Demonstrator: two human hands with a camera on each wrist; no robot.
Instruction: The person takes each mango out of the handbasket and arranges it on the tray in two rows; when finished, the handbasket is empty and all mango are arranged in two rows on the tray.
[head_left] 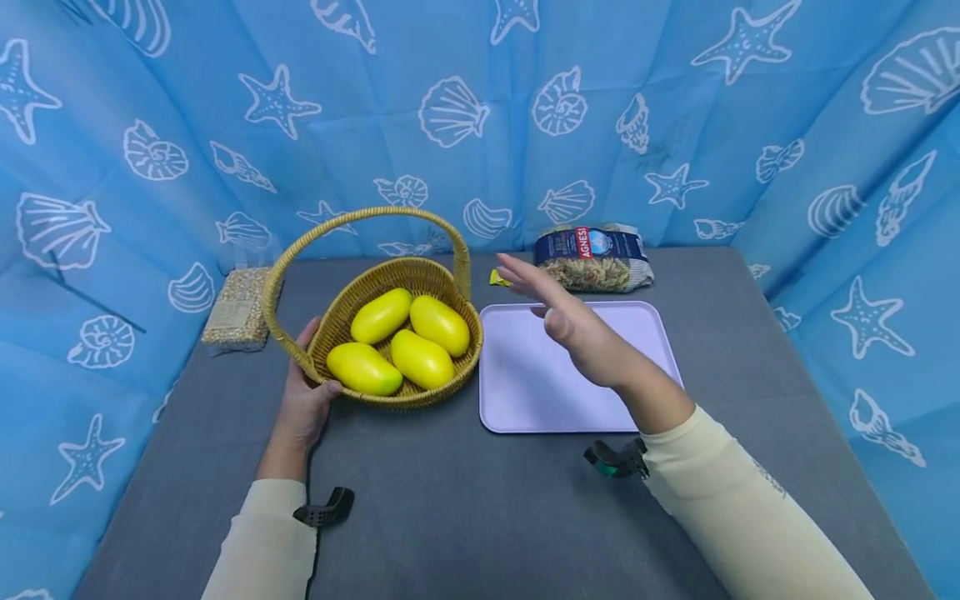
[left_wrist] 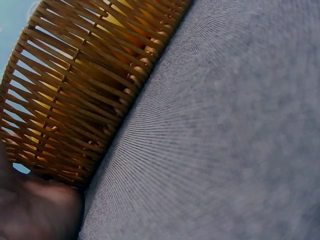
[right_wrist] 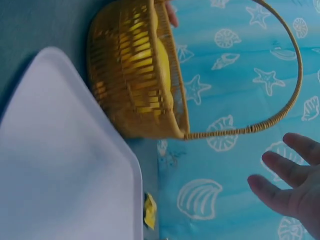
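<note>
A wicker basket (head_left: pixel 408 271) with a tall arched handle stands on the table, holding several yellow mangoes (head_left: pixel 382 316). My left hand (head_left: pixel 306 408) grips its left side, thumb at the rim and fingers behind the wall, partly hidden. From the left wrist, that hand (left_wrist: pixel 40 210) shows low against the woven wall (left_wrist: pixel 75 90). Held over a lilac tray (head_left: pixel 525 375) is my right hand (head_left: pixel 581 329), empty, its fingers extended toward the basket. The right wrist view has its spread fingers (right_wrist: pixel 282 172) apart from the basket's handle (right_wrist: pixel 250 129).
Behind the tray lies a bag of Agnesi pasta (head_left: pixel 596 258), with a small yellow wrapper (head_left: pixel 498 277) beside it. A clear pack of grains or beans (head_left: pixel 238 310) sits left of the basket. Blue shell-print curtains (head_left: pixel 480 167) enclose the grey table (head_left: pixel 420 500).
</note>
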